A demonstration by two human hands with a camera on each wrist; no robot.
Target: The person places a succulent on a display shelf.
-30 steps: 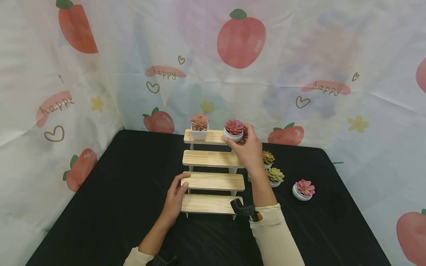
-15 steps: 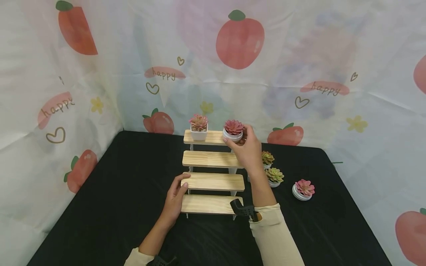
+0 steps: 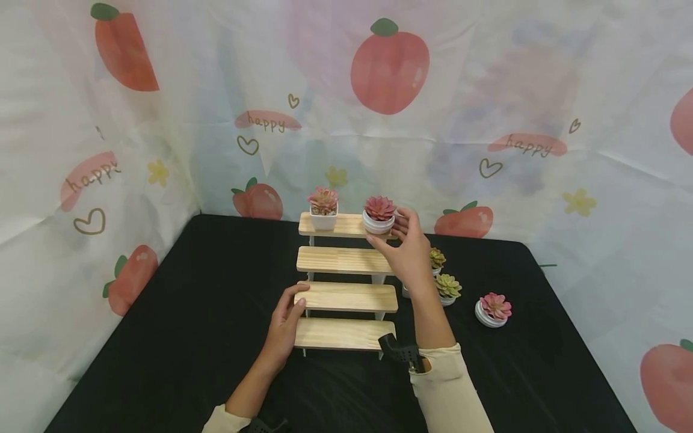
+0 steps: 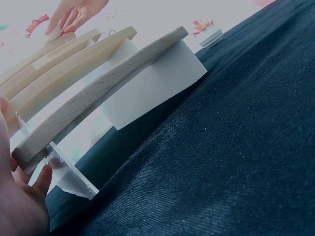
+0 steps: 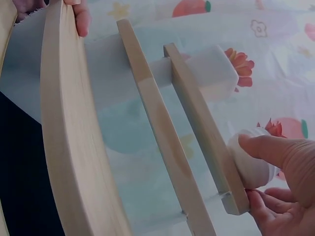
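Note:
A wooden four-step display stand point(image 3: 346, 296) stands on the black cloth. My left hand point(image 3: 285, 322) holds its left end at the second step from the bottom. On the top step, at the right, sits a pink succulent in a round white pot point(image 3: 379, 215). My right hand point(image 3: 408, 249) is around that pot's right side, fingers loosely spread; in the right wrist view its thumb point(image 5: 261, 145) overlaps the pot and other fingers lie by the step's end. A pink succulent in a square white pot point(image 3: 323, 208) sits at the top step's left.
Right of the stand, two yellow-green succulents are on the cloth, the nearer one point(image 3: 447, 288) in a white pot, the other point(image 3: 437, 258) partly behind the right hand. Farther right is a pink succulent in a round pot point(image 3: 494, 310). A fruit-printed curtain point(image 3: 390, 156) hangs behind.
My right hand has loosened from the round pot and shifted slightly right and toward me. The pot stays on the top step. My left hand keeps its place on the stand.

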